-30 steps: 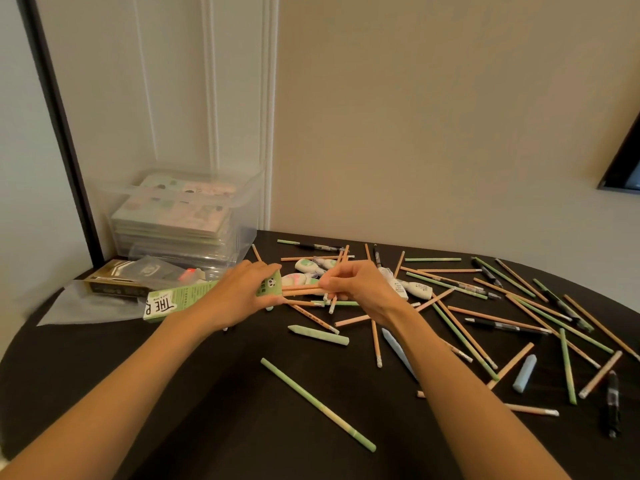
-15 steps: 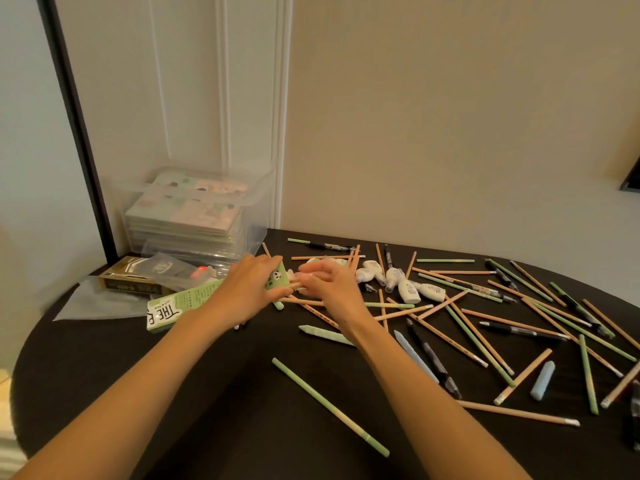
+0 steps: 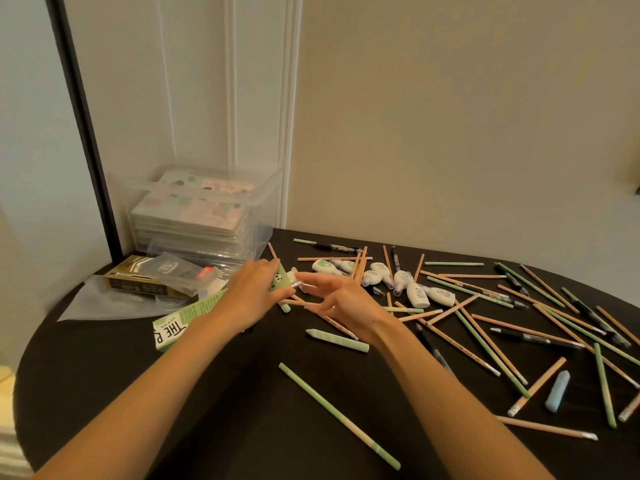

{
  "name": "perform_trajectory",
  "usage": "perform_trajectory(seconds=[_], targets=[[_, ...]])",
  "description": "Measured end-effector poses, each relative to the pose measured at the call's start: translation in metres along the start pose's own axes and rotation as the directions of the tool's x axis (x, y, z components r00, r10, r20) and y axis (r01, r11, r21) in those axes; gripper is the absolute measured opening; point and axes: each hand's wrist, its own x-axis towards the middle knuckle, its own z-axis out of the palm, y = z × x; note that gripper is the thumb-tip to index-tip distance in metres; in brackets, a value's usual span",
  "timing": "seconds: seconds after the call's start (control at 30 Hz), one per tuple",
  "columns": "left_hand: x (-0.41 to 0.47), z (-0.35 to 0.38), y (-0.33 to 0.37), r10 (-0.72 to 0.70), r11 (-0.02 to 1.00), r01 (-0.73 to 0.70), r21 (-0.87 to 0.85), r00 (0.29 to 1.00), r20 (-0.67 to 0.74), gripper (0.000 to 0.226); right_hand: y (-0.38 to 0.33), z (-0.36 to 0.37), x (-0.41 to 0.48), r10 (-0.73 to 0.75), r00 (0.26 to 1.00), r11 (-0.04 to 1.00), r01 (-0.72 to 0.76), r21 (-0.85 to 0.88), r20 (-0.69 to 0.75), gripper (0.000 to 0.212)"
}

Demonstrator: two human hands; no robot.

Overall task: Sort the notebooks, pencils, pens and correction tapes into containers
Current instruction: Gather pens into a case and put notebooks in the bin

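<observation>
view: my own two arms | left forearm (image 3: pixel 156 382): bare right to the picture's edge, slim | right forearm (image 3: pixel 450 393): bare likewise, slim | left hand (image 3: pixel 258 292): bare | right hand (image 3: pixel 341 303): bare, with long thin fingers

Green box (image 3: pixel 180 323), seemingly panda-printed; black table (image 3: pixel 104 375).
</observation>
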Motion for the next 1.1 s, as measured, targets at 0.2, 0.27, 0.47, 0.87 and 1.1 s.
perform_trajectory(seconds=[0.2, 0.27, 0.47, 0.87, 1.1], targets=[[0.005, 0.0, 0.0, 0.023, 1.0, -0.022, -0.011, 0.999, 0.025, 0.061, 0.002, -0.001, 0.005, 0.007, 1.0, 0.999, -0.008, 0.033, 0.014, 0.075], [0.005, -0.001, -0.001, 0.024, 1.0, -0.024, -0.015, 0.999, 0.024, 0.063, 0.002, -0.001, 0.005, 0.016, 1.0, 1.0, -0.016, 0.007, -0.022, 0.072], [0.004, -0.004, -0.005, 0.034, 0.999, -0.034, -0.008, 0.999, 0.027, 0.059, 0.003, 0.003, 0.006, 0.001, 0.998, 0.999, -0.004, -0.037, -0.067, 0.044], [-0.005, -0.013, 0.005, 0.179, 0.982, -0.173, -0.074, 0.98, 0.083, 0.067, -0.003, -0.002, 0.006, -0.099, 0.988, 0.983, 0.078, -0.167, -0.12, 0.012], [-0.005, -0.003, 0.005, 0.2, 0.979, -0.204, 0.005, 0.967, 0.158, 0.066, 0.002, -0.001, 0.001, -0.076, 0.997, 0.975, 0.075, -0.208, 0.001, 0.011]])
